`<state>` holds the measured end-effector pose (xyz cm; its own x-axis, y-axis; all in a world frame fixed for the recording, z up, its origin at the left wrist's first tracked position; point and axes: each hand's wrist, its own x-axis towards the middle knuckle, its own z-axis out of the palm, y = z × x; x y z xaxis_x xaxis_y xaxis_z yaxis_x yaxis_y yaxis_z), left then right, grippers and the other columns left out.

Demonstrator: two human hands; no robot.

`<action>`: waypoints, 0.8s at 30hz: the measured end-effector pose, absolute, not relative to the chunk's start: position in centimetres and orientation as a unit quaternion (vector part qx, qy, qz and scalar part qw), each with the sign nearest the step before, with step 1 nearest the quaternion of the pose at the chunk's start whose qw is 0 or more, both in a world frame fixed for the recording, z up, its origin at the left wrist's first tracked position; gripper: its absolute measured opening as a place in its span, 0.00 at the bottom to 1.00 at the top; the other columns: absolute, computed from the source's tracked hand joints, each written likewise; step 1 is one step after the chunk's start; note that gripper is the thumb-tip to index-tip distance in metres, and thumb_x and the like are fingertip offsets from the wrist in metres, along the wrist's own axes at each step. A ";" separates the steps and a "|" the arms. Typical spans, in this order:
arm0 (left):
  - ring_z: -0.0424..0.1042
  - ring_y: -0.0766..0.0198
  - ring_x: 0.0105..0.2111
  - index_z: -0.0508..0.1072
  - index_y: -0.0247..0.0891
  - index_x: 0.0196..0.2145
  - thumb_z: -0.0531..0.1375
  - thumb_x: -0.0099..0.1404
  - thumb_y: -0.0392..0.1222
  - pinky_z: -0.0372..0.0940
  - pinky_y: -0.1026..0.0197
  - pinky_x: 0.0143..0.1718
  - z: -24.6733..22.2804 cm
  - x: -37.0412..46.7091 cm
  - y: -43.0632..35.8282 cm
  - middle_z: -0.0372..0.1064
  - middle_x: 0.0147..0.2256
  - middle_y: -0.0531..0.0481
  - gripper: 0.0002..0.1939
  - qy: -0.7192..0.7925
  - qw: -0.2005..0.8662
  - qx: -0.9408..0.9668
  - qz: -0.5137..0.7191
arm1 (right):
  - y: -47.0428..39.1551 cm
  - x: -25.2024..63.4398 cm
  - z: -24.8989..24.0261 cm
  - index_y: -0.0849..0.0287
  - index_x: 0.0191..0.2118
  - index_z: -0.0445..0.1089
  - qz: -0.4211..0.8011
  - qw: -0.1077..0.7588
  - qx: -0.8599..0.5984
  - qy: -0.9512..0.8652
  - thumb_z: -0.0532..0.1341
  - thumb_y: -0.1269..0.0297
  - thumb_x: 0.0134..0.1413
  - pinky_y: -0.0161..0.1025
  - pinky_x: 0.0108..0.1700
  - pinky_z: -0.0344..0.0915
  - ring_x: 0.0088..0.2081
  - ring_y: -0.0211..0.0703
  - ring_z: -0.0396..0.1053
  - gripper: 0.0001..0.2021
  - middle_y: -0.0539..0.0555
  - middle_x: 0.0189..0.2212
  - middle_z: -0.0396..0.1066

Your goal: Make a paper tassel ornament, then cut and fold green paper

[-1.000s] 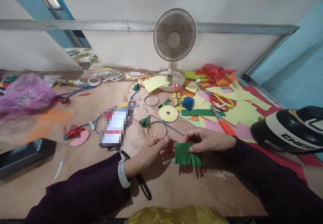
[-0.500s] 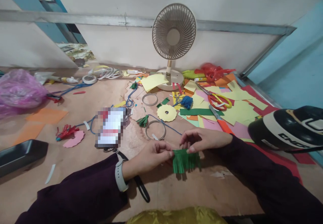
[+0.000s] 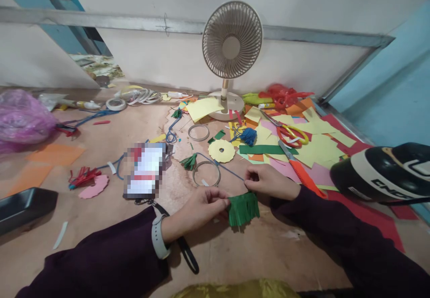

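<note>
Between the thumb and fingers of my left hand [image 3: 208, 202] is the top left corner of a green paper fringe [image 3: 243, 209], whose cut strips hang down over the table. My right hand [image 3: 268, 181], just beyond the fringe's right end, has its fingertips pinched at the end of a blue cord [image 3: 226, 169]. That cord runs leftward to a small green paper tassel [image 3: 189, 161]. Behind my hands lie a ring [image 3: 220, 174] and a yellow scalloped paper disc [image 3: 228, 154] with a hole in its middle.
A fan [image 3: 231, 47] stands at the back. On the right are scissors [image 3: 292, 136], an orange-handled cutter [image 3: 304, 174], paper scraps [image 3: 319, 150] and a large black-and-white bottle [image 3: 379, 172]. To the left lie a phone [image 3: 146, 172], a red tassel [image 3: 83, 177] and a black case [image 3: 27, 210].
My right hand has left the fringe's top edge and moved up slightly, its fingers now closed at the cord's end. The fringe hangs from my left hand, turned flatter toward me.
</note>
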<state>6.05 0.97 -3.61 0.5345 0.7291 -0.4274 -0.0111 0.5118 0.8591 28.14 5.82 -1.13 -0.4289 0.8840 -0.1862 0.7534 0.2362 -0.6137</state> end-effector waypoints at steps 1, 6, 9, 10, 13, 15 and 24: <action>0.69 0.70 0.21 0.73 0.32 0.31 0.66 0.52 0.48 0.60 0.69 0.24 -3.6 6.1 1.0 0.71 0.22 0.52 0.15 0.422 0.761 0.430 0.241 | 6.0 28.3 -1.1 0.59 0.26 0.66 0.348 0.095 -0.521 -0.774 0.57 0.66 0.47 0.35 0.29 0.59 0.26 0.38 0.66 0.04 0.51 0.23 0.70; 0.69 0.69 0.21 0.71 0.33 0.30 0.66 0.52 0.47 0.63 0.67 0.25 -3.7 6.1 1.1 0.71 0.21 0.52 0.15 0.422 0.770 0.413 0.242 | 6.0 28.1 -0.1 0.58 0.28 0.64 0.536 0.134 -0.521 -0.650 0.59 0.58 0.48 0.33 0.23 0.58 0.20 0.34 0.63 0.09 0.48 0.21 0.69; 0.71 0.67 0.22 0.70 0.33 0.30 0.66 0.53 0.48 0.65 0.65 0.27 -3.7 6.0 1.1 0.71 0.22 0.51 0.16 0.412 0.781 0.399 0.248 | 5.3 27.1 0.4 0.59 0.27 0.66 0.594 0.183 -0.517 -0.589 0.63 0.58 0.44 0.33 0.27 0.59 0.23 0.34 0.63 0.10 0.47 0.21 0.67; 0.72 0.67 0.23 0.70 0.33 0.30 0.66 0.52 0.48 0.66 0.64 0.28 -3.7 6.0 1.1 0.71 0.23 0.50 0.16 0.410 0.781 0.398 0.250 | 5.0 26.7 0.5 0.60 0.27 0.67 0.596 0.191 -0.508 -0.592 0.64 0.59 0.44 0.34 0.30 0.61 0.25 0.35 0.64 0.09 0.48 0.23 0.68; 0.73 0.65 0.25 0.71 0.32 0.30 0.67 0.51 0.50 0.68 0.62 0.31 -3.4 5.9 1.1 0.72 0.24 0.49 0.18 0.405 0.782 0.391 0.266 | 4.5 25.5 0.3 0.61 0.25 0.70 0.587 0.218 -0.480 -0.614 0.65 0.59 0.44 0.37 0.39 0.63 0.35 0.39 0.68 0.09 0.53 0.34 0.71; 0.74 0.64 0.26 0.71 0.32 0.30 0.68 0.51 0.50 0.68 0.61 0.33 -3.2 5.9 1.1 0.72 0.25 0.49 0.18 0.400 0.786 0.381 0.278 | 4.2 25.0 -0.1 0.60 0.25 0.70 0.588 0.240 -0.471 -0.612 0.66 0.58 0.44 0.38 0.40 0.64 0.37 0.41 0.68 0.10 0.54 0.36 0.71; 0.71 0.68 0.23 0.73 0.31 0.29 0.70 0.49 0.50 0.67 0.65 0.29 -2.7 5.9 1.3 0.72 0.25 0.49 0.18 0.403 0.793 0.351 0.293 | 3.3 24.7 -1.1 0.60 0.30 0.70 0.570 0.260 -0.474 -0.618 0.64 0.57 0.49 0.37 0.35 0.64 0.32 0.39 0.67 0.11 0.52 0.30 0.72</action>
